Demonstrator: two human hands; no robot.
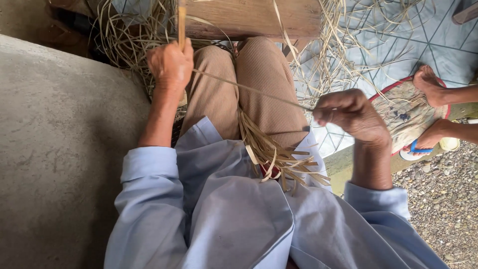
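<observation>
Strip (249,89) of dry leaf runs across the middle, pulled tight. Left hand (171,64) grips it beside a stick (181,22); right hand (351,112) pinches its end. It looks light, bendy, and easy to tear.

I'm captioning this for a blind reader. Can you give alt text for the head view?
A seated person's left hand and right hand pull a thin dried strip taut above their knees. A bundle of strips lies in the lap; another person's feet rest nearby.
</observation>
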